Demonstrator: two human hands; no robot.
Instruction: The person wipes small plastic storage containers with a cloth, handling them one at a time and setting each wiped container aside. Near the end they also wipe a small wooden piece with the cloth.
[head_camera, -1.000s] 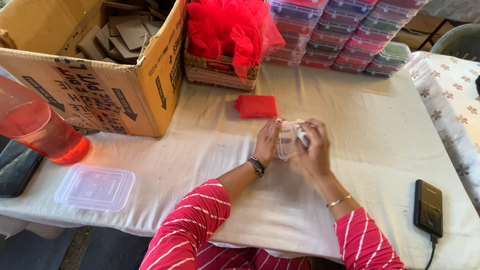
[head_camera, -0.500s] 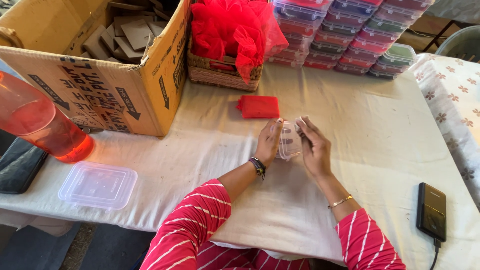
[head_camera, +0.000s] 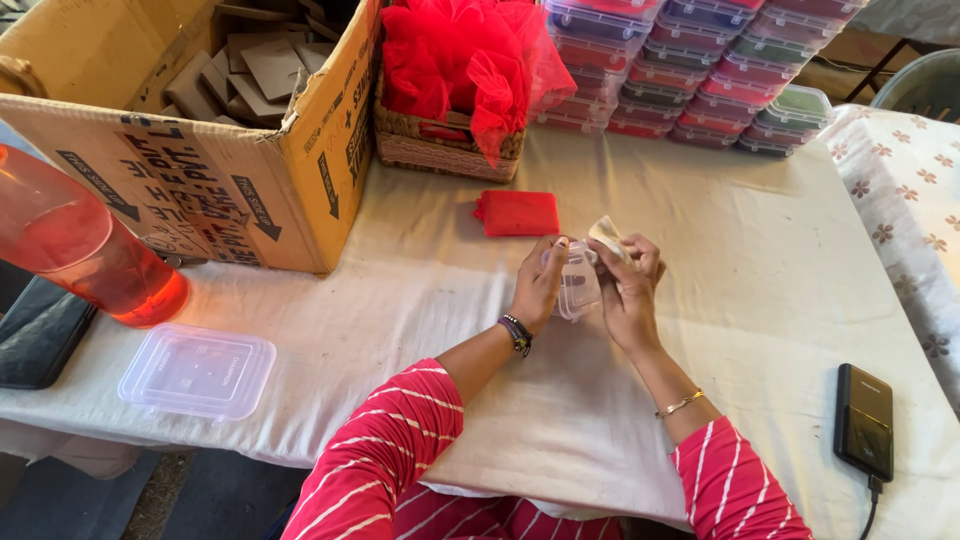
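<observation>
A person in red striped sleeves works at a cloth-covered bench (head_camera: 760, 260), both hands raised just above it. The left hand (head_camera: 540, 285) grasps a small clear plastic tub (head_camera: 578, 290) from its left side, fingers wrapped around the wall, while the right hand (head_camera: 630, 290) steadies the tub's other side and pinches a pale folded scrap (head_camera: 606, 232) at the tub's top edge; what the scrap is made of cannot be told. The tub sits between the two palms, just in front of a flat red pouch (head_camera: 517, 212) lying on the cloth. Beyond the pouch stands a woven basket (head_camera: 440, 150) heaped with red netting (head_camera: 470, 55); to the basket's left is an open cardboard box (head_camera: 240, 190), to its right rows of stacked filled tubs (head_camera: 700, 70). Well to the left of the pouch lies a clear lid (head_camera: 197, 370) beside a red bottle (head_camera: 80, 250).

By the look of it, the step in hand is filling or lining the small tub. The next move calls for a steady left grip while the right fingers tuck the scrap in without crumpling it.
</observation>
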